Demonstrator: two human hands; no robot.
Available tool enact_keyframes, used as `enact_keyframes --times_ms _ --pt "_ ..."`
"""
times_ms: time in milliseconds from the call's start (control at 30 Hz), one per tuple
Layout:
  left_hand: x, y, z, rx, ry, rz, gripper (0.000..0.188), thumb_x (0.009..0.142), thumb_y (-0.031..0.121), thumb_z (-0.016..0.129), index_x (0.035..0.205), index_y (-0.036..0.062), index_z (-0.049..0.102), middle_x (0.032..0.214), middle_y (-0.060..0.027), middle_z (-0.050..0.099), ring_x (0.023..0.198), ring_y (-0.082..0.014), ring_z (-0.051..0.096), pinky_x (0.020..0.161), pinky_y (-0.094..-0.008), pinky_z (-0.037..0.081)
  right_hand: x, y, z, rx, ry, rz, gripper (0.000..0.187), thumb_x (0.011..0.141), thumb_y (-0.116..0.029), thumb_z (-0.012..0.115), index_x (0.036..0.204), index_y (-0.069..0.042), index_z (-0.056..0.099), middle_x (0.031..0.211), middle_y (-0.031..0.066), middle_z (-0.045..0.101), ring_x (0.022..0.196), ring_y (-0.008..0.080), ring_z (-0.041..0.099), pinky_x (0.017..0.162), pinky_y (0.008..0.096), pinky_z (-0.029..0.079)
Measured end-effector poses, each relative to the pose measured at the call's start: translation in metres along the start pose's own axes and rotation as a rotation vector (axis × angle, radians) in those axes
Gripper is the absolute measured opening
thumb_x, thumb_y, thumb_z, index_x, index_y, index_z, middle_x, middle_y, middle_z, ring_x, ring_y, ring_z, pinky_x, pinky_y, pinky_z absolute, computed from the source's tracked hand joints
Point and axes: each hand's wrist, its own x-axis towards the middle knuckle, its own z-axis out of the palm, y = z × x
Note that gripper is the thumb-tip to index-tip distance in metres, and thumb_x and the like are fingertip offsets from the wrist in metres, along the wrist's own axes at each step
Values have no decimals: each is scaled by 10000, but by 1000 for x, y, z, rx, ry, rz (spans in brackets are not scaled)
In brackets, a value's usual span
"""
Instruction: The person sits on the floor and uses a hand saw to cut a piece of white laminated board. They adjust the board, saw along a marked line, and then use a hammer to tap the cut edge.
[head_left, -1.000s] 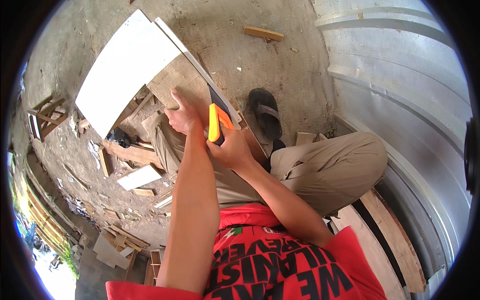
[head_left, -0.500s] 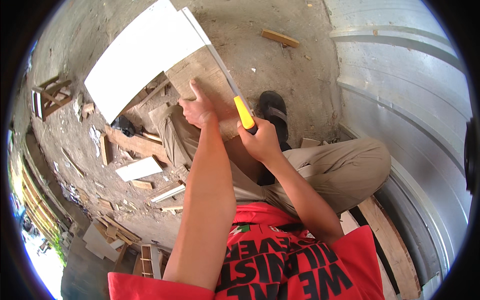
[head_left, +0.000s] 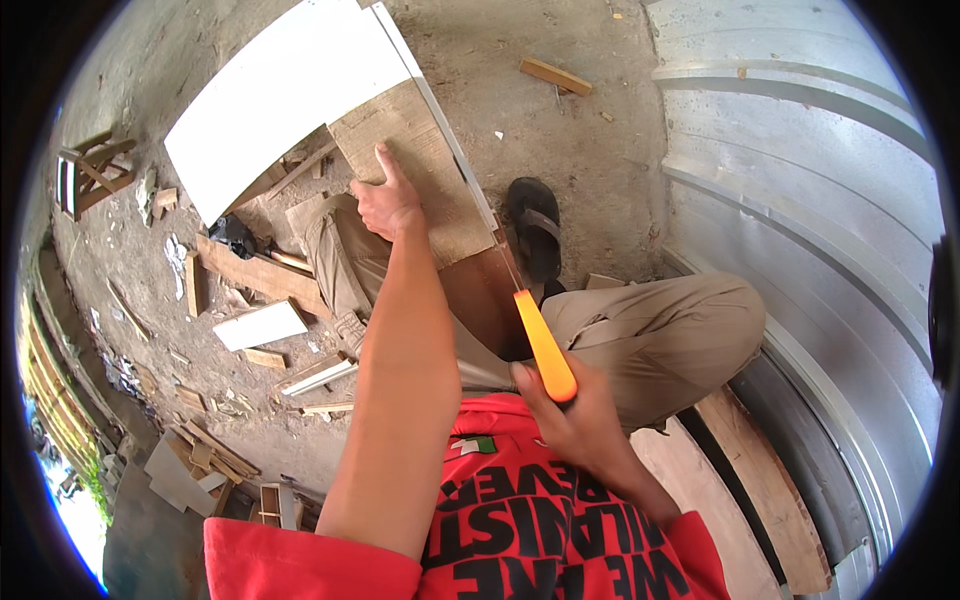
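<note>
Nearest the cam., a red T-shirt [head_left: 570,530] w/ black lettering is seen, and just above it the R hand [head_left: 580,410] is wrapped round the orange-yellow handle of a handsaw [head_left: 545,345], kept close to the lap. Its thin blade is seen edge-on and is lined up w/ the R side of a brown board [head_left: 410,150], prob. so that the stroke is kept straight along that edge. Khaki trousers [head_left: 650,340] are spread either side, prob. to leave elbow room for the saw arm. The brown board is laid in front of the lap, over a reddish-brown surface [head_left: 475,290], type unclear. Its L edge is clasped by the L hand [head_left: 388,205], thumb on top, fingertips hidden; prob. held thus to stop it shifting, well clear of the blade. Farther out, a white panel [head_left: 290,90] is set against the board, how joined can't be told. A black sandal [head_left: 535,230] is seen R of it, w/ wood offcuts [head_left: 260,325] strewn L on the floor. A corrugated metal wall [head_left: 800,150] is seen at far R.
</note>
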Motion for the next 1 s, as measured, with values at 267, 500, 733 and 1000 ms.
enact_keyframes --times_ms 267,500,733,1000 --pt "-2 1 -6 -24 -28 -6 888 808 831 462 1043 -17 583 939 -265 682 950 -441 653 861 -533 504 89 52 20 -116 158 -91 371 938 -271 653 738 39 605 547 168 520 486 200 531 521 398 431" --pt "-2 2 -3 9 32 5 852 808 824 473 982 -5 565 921 -270 683 919 -456 657 846 -543 503 162 60 72 -108 245 -205 328 872 -273 670 781 41 643 653 248 612 666 385 685 578 407 484" --pt "-4 7 -3 9 2 -3 892 800 839 461 1051 -8 585 952 -267 688 936 -447 663 852 -536 507 127 29 54 -135 200 -166 319 909 -260 659 841 52 646 661 239 621 639 394 660 570 415 466" --pt "-2 3 -2 58 -19 -16 1073 780 899 369 1302 -22 544 1109 -282 667 1069 -435 641 933 -519 509 -30 5 -8 -6 -52 -8 248 910 -199 677 835 29 611 643 211 608 571 363 630 547 409 475"
